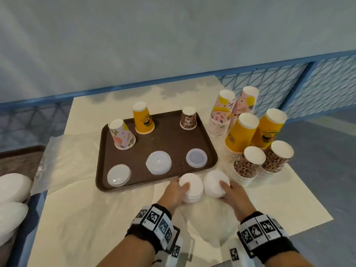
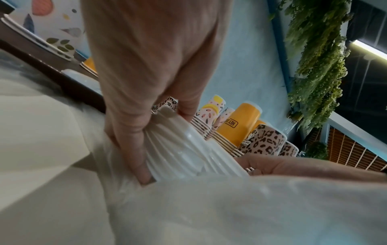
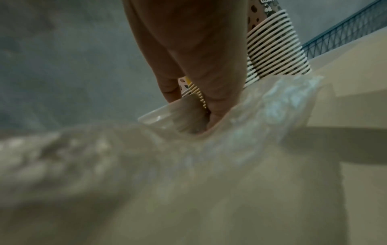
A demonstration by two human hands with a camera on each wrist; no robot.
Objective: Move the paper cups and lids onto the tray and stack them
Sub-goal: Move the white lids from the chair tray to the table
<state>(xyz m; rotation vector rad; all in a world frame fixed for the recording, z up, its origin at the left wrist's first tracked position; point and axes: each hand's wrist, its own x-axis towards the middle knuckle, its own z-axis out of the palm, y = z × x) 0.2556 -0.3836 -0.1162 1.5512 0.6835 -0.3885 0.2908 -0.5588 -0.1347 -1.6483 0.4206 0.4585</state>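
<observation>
A brown tray (image 1: 173, 135) holds three upturned cups: floral (image 1: 121, 134), yellow (image 1: 143, 118), leopard (image 1: 188, 118). Three clear lids lie on its front half (image 1: 119, 175) (image 1: 158, 162) (image 1: 196, 158). Just in front of the tray, my left hand (image 1: 176, 191) grips a stack of white lids (image 1: 192, 186) (image 2: 178, 147), fingers curled round its side. My right hand (image 1: 231, 193) grips a second lid stack (image 1: 214, 183) (image 3: 167, 121) beside it. Both stacks sit in crinkled clear plastic wrap (image 1: 202, 224).
Tall stacks of upturned cups stand right of the tray: floral (image 1: 221, 112), yellow (image 1: 240, 135), leopard (image 1: 248, 164). More white lid stacks (image 1: 11, 187) and another tray (image 1: 21, 158) lie at the far left. A blue mesh rail (image 1: 289, 81) runs behind the table.
</observation>
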